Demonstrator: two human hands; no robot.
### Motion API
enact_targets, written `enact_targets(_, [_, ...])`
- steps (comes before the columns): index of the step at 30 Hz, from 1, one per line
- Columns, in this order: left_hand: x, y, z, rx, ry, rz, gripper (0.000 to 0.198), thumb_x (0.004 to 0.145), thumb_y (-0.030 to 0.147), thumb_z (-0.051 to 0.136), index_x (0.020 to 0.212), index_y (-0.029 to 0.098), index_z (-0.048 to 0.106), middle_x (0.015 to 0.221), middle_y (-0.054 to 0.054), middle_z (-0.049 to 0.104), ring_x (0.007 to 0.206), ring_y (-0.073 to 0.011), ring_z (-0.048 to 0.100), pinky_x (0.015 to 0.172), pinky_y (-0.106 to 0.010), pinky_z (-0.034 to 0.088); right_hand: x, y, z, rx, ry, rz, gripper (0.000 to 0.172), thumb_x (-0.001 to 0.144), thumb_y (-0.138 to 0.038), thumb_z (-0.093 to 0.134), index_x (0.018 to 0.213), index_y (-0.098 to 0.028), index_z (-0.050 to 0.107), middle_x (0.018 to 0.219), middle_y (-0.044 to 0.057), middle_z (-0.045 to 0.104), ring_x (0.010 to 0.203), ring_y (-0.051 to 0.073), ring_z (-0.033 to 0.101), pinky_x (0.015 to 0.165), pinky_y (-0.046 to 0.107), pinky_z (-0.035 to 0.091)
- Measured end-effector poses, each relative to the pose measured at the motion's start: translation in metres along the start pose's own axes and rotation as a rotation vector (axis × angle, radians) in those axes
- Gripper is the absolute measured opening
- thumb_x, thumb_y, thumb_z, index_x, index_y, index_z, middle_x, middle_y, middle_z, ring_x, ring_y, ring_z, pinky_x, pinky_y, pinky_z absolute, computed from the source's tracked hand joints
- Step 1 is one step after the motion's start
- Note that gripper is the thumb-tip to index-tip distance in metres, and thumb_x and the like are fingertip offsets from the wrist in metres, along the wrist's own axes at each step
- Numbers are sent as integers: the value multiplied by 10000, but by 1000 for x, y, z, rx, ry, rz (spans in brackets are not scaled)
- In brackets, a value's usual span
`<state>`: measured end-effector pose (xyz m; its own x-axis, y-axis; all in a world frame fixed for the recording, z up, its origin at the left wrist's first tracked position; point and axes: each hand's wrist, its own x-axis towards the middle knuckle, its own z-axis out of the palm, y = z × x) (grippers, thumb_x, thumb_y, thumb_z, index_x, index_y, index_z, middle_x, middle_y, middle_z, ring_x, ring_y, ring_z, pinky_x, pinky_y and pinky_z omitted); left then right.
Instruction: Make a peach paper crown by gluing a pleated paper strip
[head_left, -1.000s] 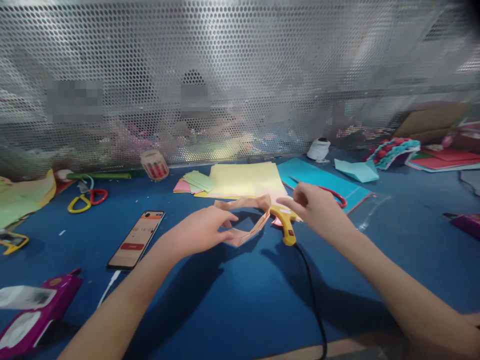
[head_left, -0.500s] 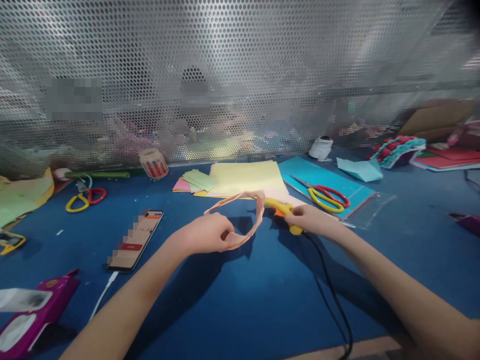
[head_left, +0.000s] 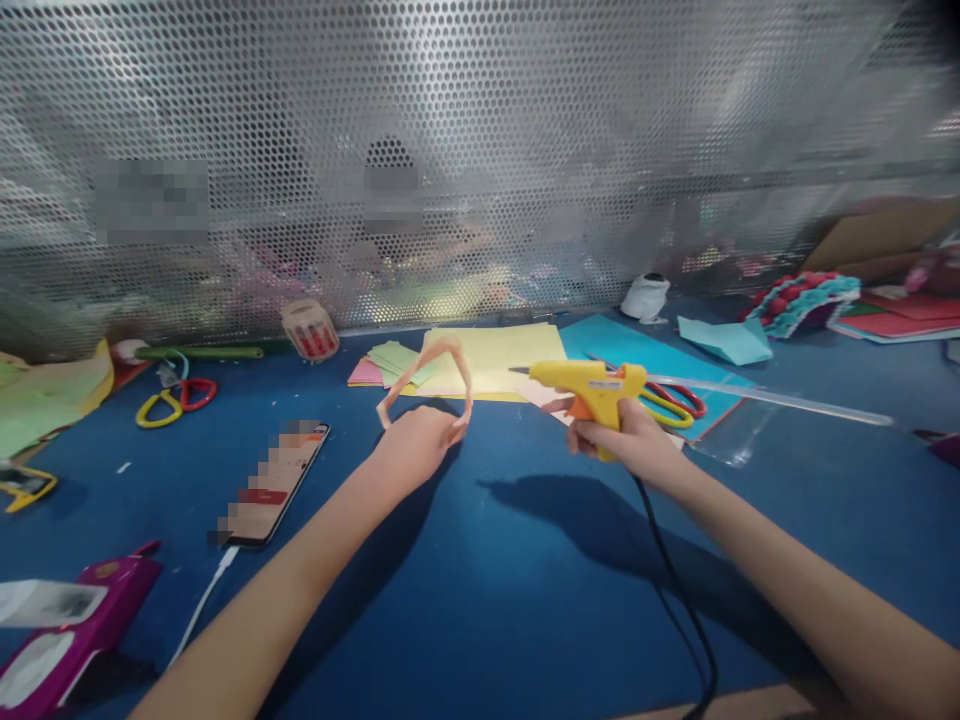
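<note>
Above the tabletop (head_left: 480,590), well apart: my right hand (head_left: 637,437), clamped on the glue gun (head_left: 592,379); my left hand (head_left: 416,445), gripping the paper ring (head_left: 466,385) left of the gun's tip. A clear stick (head_left: 795,401) protrudes from the gun's rear.

Free gap between peach ring (head_left: 466,388) and glue gun (head_left: 592,379); cord (head_left: 676,578) hangs below.

one head-worn view — close over the table (head_left: 480,620), facing forward and down toward a perforated screen (head_left: 525,120)
</note>
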<state>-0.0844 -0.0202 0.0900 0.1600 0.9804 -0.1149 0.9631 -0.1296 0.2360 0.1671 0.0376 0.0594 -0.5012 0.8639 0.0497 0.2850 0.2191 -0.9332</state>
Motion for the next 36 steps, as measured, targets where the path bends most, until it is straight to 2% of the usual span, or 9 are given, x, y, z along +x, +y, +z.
enact_targets(3, [0,-3,2,-59,-65,84,232,836,196,406,658,170,554,678,-12,611,627,-137,518,603,-243,319,-4,4,5,-61,-163,-82,267,770,-236,491,1006,-184,604,692,9,622,579,145,556,570,281,459])
enact_targets(6, [-1,-5,1,-102,-112,96,222,818,189,411,635,167,535,648,-4,602,587,-126,503,566,-240,300,-9,6,8,-141,-285,-145,217,772,-203,481,933,-188,627,748,20,638,634,151,588,640,292,487])
enact_targets(12, [-3,-6,-2,-160,-179,45,193,748,96,386,621,163,516,564,15,559,459,-100,480,513,-237,299,-12,8,22,-388,-178,-294,147,707,-112,478,791,-187,571,706,0,582,593,122,528,555,236,414])
enact_targets(16, [-5,-3,-2,-158,-185,32,191,756,106,407,624,165,532,530,20,535,448,-107,472,490,-242,280,-12,8,38,-451,-220,-333,42,797,-211,490,775,-191,520,676,-18,517,580,104,489,545,230,370])
enact_targets(19, [-5,-3,-1,-139,-181,32,200,772,115,420,652,165,572,550,10,549,477,-118,479,499,-250,275,-10,6,49,-486,-276,-276,217,856,-388,494,771,-190,511,687,-11,520,602,112,494,552,236,365])
enact_targets(22, [-4,-3,1,-120,-176,34,216,778,105,425,730,172,624,654,-13,612,581,-140,528,523,-252,280,-9,7,57,-560,-288,-232,305,853,-487,489,817,-187,525,726,6,547,646,133,515,569,249,370])
enact_targets(25, [-3,-3,2,-101,-183,38,233,772,92,444,792,180,660,728,-28,649,664,-160,557,541,-255,283,-9,12,59,-581,-286,-250,345,860,-520,469,824,-182,532,738,16,557,647,137,524,566,251,371])
enact_targets(30, [-2,0,1,-75,-204,28,280,752,46,448,829,177,683,759,-45,672,685,-170,576,544,-259,293,-9,17,62,-568,-301,-313,348,859,-522,478,845,-182,552,772,22,582,657,127,552,565,238,381])
enact_targets(36, [-3,0,2,-67,-217,5,306,741,28,462,893,181,679,793,-49,682,687,-166,596,524,-245,307,-8,18,66,-631,-263,-310,329,851,-507,494,829,-185,556,766,25,593,636,134,562,550,246,381])
